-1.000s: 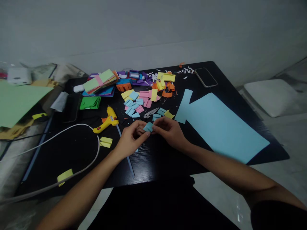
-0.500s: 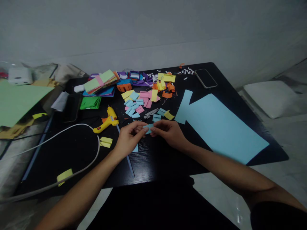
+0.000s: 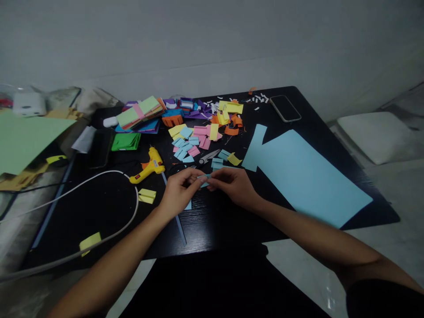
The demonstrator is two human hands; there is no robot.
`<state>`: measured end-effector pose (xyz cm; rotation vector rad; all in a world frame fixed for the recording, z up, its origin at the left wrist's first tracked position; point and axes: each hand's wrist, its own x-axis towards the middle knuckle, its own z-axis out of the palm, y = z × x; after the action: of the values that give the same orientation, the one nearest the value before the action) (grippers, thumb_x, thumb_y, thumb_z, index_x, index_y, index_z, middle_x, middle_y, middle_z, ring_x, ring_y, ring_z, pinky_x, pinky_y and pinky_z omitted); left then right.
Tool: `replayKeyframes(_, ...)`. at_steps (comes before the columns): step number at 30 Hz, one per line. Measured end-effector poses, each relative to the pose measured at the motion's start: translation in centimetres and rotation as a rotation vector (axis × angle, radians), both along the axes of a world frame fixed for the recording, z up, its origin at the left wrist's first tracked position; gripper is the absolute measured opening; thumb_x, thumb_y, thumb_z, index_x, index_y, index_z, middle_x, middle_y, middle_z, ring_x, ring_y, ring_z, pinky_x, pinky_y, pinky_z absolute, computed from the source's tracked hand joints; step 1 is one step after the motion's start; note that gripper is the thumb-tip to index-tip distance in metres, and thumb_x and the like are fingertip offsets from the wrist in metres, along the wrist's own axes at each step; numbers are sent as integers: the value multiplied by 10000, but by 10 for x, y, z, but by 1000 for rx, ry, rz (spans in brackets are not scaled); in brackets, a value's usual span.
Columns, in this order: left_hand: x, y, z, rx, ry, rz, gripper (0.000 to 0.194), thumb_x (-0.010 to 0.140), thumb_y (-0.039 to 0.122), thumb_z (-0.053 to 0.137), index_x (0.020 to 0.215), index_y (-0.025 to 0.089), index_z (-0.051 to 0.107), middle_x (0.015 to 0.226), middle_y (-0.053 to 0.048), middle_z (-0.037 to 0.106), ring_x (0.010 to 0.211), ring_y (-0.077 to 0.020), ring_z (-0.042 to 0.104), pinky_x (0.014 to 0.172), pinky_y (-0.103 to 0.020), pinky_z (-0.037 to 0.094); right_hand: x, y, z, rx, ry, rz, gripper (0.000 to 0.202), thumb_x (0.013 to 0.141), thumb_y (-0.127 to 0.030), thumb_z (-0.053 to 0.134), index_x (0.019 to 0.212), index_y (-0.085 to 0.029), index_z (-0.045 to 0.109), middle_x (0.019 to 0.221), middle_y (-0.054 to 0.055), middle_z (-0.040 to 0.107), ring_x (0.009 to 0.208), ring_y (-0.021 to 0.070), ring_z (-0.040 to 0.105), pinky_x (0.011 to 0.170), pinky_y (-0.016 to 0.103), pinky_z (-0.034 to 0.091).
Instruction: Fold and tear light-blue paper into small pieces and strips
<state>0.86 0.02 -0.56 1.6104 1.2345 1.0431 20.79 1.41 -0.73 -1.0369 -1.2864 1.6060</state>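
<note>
Head view: left hand [image 3: 179, 189] and right hand [image 3: 236, 187] close together, fingertips of both pinching one small light-blue paper piece [image 3: 205, 181] between them. Piece is near the front of the black table [image 3: 218, 234], partly hidden by fingers; exact fold can't be told. Just beyond the hands: scissors [image 3: 208, 157], partly open, next to a heap of blue, pink and yellow folded paper pieces [image 3: 200, 131]. Left of the left hand: yellow hot glue gun [image 3: 153, 164], glue stick [image 3: 180, 230] out its back, running past the wrist; yellow folded paper [image 3: 147, 195] beside white cable [image 3: 136, 205]. Right side: large light-blue paper sheet [image 3: 311, 176], narrower blue strip [image 3: 254, 148] against its left edge, smartphone [image 3: 285, 108] near far right corner.
</note>
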Motion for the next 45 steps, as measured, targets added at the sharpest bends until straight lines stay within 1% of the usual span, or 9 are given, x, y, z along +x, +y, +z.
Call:
replayKeyframes(7,-1,-1,2,152,154,-19,157,985,329,670,927,200,740,808,-9,693,709,-134,596,681,-261,478,2,0,-1,25,-24,42,301,783,-458,869,859,-194,743,777,12,759,722,168,749,766,339,627)
replayKeyframes(13,1,-1,5,106,125,-49,159,973,335,682,904,199,727,748,6,646,675,-130,571,644,-254,456,5,2,5,166,-128,39,296,862,-487,792,876,-196,742,796,16,728,702,154,693,708,303,575)
replayKeyframes(19,2,-1,7,48,92,-48,182,958,361,690,892,196,733,704,11,629,637,-126,547,598,-246,435,3,1,5,152,-100,45,373,922,-570,694,837,-208,698,774,2,676,711,158,678,708,312,596)
replayKeyframes(22,0,-1,6,39,80,-48,182,957,357,691,889,193,734,715,9,631,643,-122,545,594,-242,430,3,2,2,105,-72,74,360,878,-557,758,890,-201,698,837,14,708,724,158,710,718,315,608)
replayKeyframes(25,0,-1,3,20,64,-37,183,953,362,701,897,192,735,723,7,632,643,-120,548,591,-239,437,4,1,0,82,-62,96,357,832,-519,821,884,-192,688,811,17,726,718,165,736,729,316,608)
replayKeyframes(27,0,-2,1,-16,27,-29,193,961,376,693,920,190,729,727,6,636,636,-120,567,595,-239,463,4,1,0,85,-65,80,363,838,-526,815,867,-188,688,782,17,729,716,173,744,738,323,613)
replayKeyframes(31,2,-2,-1,-101,-120,-40,208,956,364,694,1074,192,695,775,0,675,680,-133,653,644,-251,556,4,1,1,66,-38,-8,391,804,-549,839,841,-190,690,779,10,732,713,179,748,757,339,631)
replayKeyframes(36,4,0,1,-127,-194,-22,169,890,335,759,921,183,691,707,-3,694,641,-131,670,625,-252,593,3,2,1,30,6,-8,379,765,-519,874,858,-199,693,793,6,744,711,171,749,766,349,646)
replayKeyframes(45,4,1,1,-114,-211,-28,166,849,305,804,930,182,729,713,0,711,648,-127,686,647,-256,605,3,1,-1,39,0,11,314,795,-473,857,842,-193,723,740,1,738,688,158,733,761,343,637)
